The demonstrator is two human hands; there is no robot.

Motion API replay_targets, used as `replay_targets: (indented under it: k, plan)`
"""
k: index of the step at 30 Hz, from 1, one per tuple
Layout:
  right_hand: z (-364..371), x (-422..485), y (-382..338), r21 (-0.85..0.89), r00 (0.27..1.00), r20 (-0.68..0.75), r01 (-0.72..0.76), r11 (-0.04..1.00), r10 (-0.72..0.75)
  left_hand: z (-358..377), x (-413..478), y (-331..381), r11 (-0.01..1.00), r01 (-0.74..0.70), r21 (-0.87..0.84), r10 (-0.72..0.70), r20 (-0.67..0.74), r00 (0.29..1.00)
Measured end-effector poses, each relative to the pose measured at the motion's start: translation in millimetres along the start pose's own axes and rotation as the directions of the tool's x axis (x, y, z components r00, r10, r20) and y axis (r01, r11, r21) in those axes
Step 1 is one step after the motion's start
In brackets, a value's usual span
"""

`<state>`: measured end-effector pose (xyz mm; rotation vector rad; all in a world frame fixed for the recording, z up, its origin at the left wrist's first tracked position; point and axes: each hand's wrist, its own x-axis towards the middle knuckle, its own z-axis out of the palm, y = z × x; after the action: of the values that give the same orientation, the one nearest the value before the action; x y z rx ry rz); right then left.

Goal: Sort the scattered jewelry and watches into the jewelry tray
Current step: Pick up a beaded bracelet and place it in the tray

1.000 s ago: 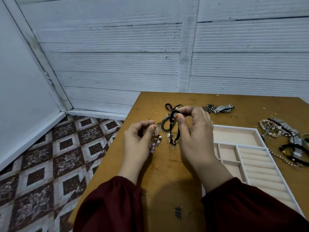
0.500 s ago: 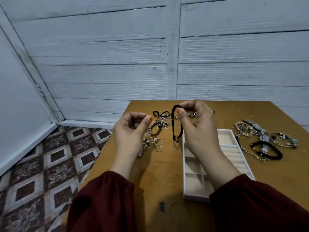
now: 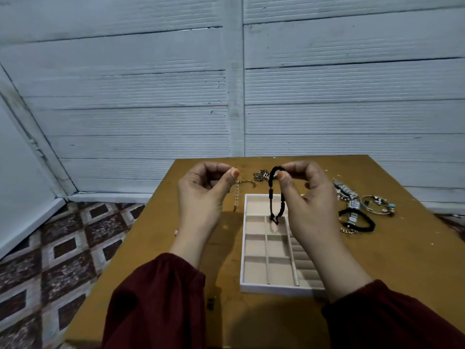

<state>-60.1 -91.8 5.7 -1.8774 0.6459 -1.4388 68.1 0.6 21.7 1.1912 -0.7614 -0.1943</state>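
A brown wooden table stands against a wall of white-painted ribbed boards, with a second white panel meeting it at the corner on the left. Its top is scuffed and flecked with pale specks, and there is a small dark mark near the front edge. Left of the table the floor shows tiles in a brown-and-white diamond pattern.

A white tray with beige lining lies on the middle of the table. It has one wide compartment at the far end, small square ones down the left and ring rolls down the right, and nothing can be seen in the visible compartments.

The right hand is raised over the far end of the tray, its thumb and forefinger pinching the top of a black cord bracelet, which hangs down in a loop above the compartments, clear of the lining. The left hand is held up just left of the tray with its fingers curled and thumb tip against the forefinger; I cannot tell whether anything is pinched there. Both arms wear dark red sleeves.

A thin beaded chain shows between the left hand and the tray. Right of the tray lie a metal watch, a second black bracelet and a bangle with charms, close together. A small dark tangle sits beyond the tray
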Motion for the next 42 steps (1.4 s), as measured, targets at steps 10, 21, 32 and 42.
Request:
replay_targets:
  k: [10, 21, 32, 42]
  plan:
    - [-24, -3, 1, 0.073, 0.997, -0.067, -0.028, 0.997, 0.033, 25, -12, -15, 1.0, 0.008, 0.003, -0.008, -0.001, 1.0]
    - [-30, -9, 4, 0.085, 0.997, -0.07, -0.037, 0.996, 0.043, 28, -25, -37, 0.989, 0.142, 0.046, -0.139, -0.046, 0.989]
    - [-34, -12, 8, 0.075, 0.996, -0.073, -0.042, 0.996, 0.048, 21, -29, -64, 0.942, 0.233, 0.241, -0.245, 0.021, 0.969]
    - [-35, -15, 11, 0.062, 0.996, -0.062, -0.054, 0.997, 0.058, 23, -21, -66, 0.701, -0.093, 0.707, -0.134, 0.259, 0.957]
